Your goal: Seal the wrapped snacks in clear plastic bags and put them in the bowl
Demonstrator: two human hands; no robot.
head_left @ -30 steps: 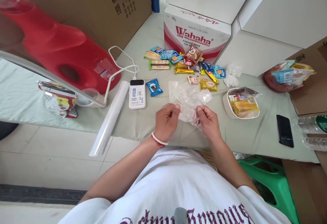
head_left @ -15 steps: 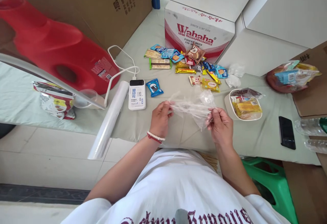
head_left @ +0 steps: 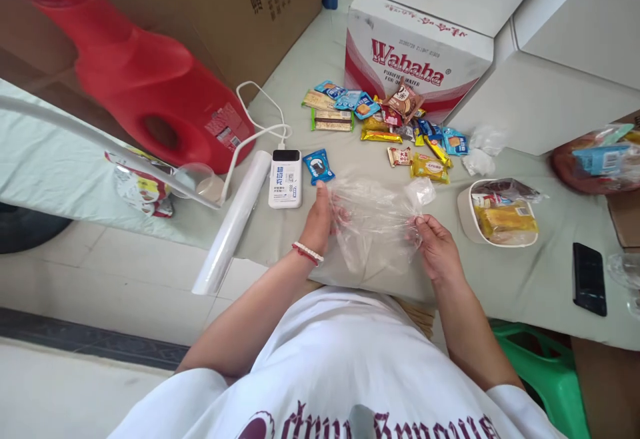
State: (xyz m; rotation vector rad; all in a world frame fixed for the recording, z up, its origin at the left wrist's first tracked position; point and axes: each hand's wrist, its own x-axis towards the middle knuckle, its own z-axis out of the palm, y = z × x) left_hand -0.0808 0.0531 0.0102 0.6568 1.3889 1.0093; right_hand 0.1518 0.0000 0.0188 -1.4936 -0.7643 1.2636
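A thin, clear plastic bag (head_left: 373, 225) stretches between my hands above the cloth-covered table. At its left side is my left hand (head_left: 321, 219), thumb raised and apart, with the fingers partly seen through the plastic, seemingly inside it. My right hand (head_left: 434, 239) pinches the bag's right edge between thumb and fingers. A blue snack packet (head_left: 319, 166) lies just beyond my left thumb. Beyond the bag are a yellow snack packet (head_left: 430, 168) and a small cream and red packet (head_left: 399, 157). Right of my right hand stands a white container (head_left: 467, 215) with wrapped snacks inside.
A pile of snack packets (head_left: 370, 109) lies before the Wahaba box (head_left: 415, 69). On the left are a power bank (head_left: 285, 182) with a white cable, a clear plastic roll (head_left: 233, 225) and a red jug (head_left: 165, 92). A black phone (head_left: 589, 279) lies right, above a green stool (head_left: 550, 365).
The bag has spread wider and hangs lower. My left hand has gone from pinching its edge to thumb raised with fingers behind the plastic. The view has shifted left.
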